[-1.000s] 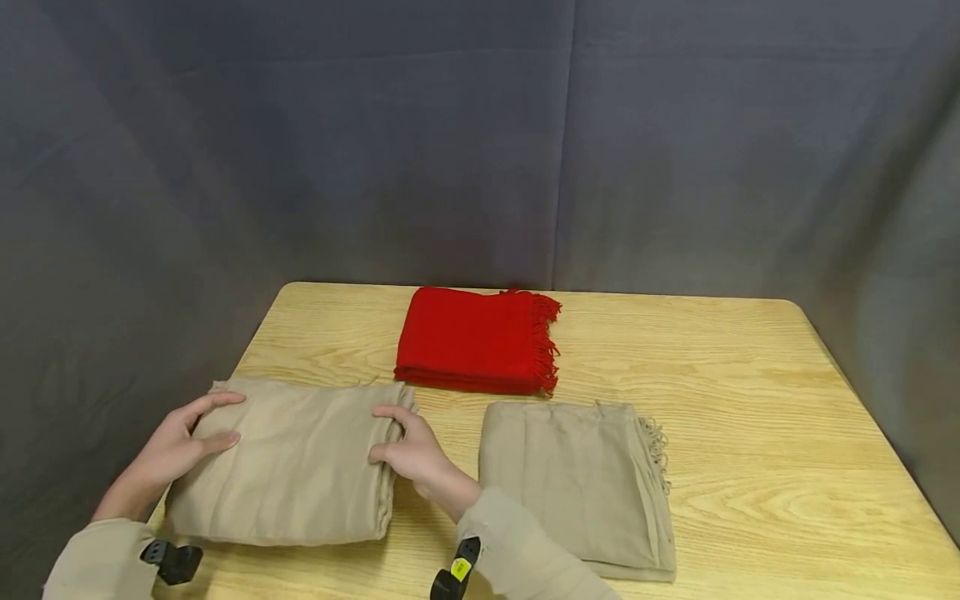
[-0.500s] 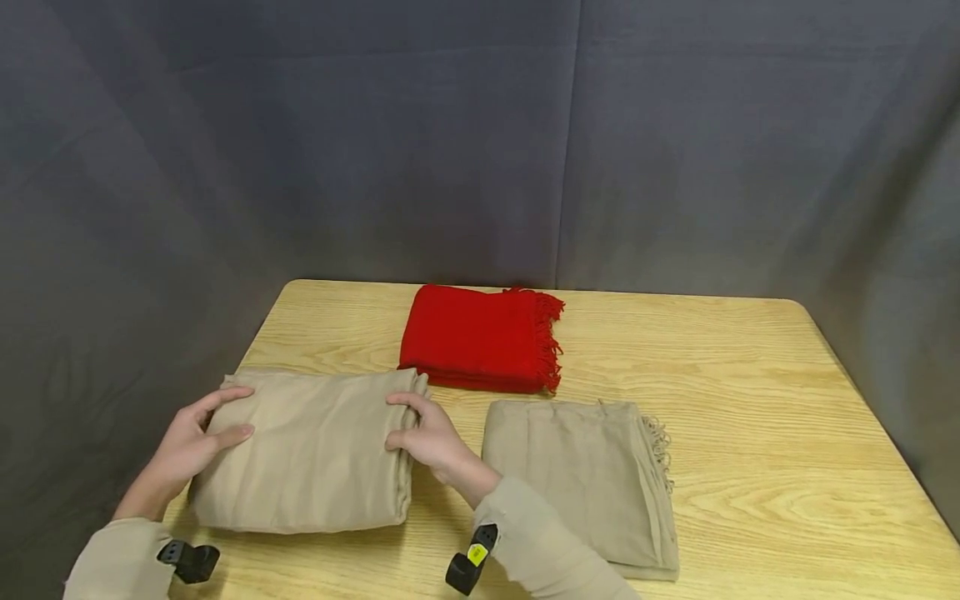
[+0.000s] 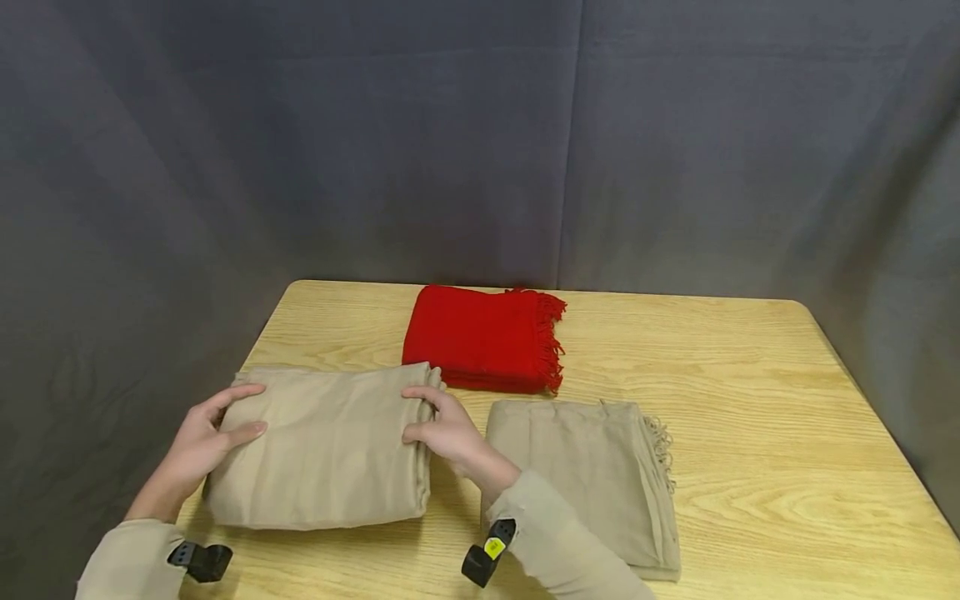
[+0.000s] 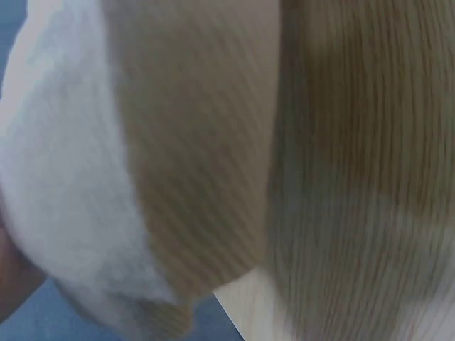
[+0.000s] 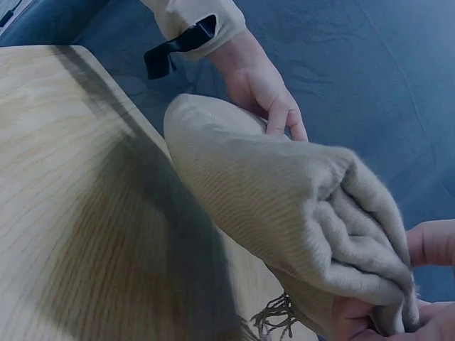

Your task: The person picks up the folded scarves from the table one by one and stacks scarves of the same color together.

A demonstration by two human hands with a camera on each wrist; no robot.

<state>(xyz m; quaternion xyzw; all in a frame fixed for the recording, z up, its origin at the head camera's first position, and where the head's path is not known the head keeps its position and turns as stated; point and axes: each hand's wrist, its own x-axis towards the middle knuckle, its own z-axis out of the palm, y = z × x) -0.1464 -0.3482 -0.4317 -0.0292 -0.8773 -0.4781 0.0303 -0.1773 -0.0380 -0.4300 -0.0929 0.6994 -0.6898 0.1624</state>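
Note:
Both hands hold a folded beige scarf (image 3: 330, 454) between them, tilted and raised off the table on the left side. My left hand (image 3: 197, 440) grips its left edge, thumb and a finger on the top face. At the right edge my right hand (image 3: 452, 432) pinches the folded layers, with the thumb lying on the upper surface. The right wrist view shows the scarf's stacked folds (image 5: 355, 227), fringe hanging beneath, and fingers on both sides of the layers. Close up and blurred, the scarf (image 4: 199, 156) fills much of the left wrist view.
A folded red scarf (image 3: 476, 337) with fringe on its right side lies further back on the wooden table (image 3: 772, 400). Another folded beige scarf (image 3: 577, 475) rests to the right, partly behind my right forearm. A dark grey curtain (image 3: 420, 142) surrounds the table.
Both hands have carried the beige scarf to the right and slightly away from me, its far right corner now overlapping the red scarf in view. The other two scarves stay put.

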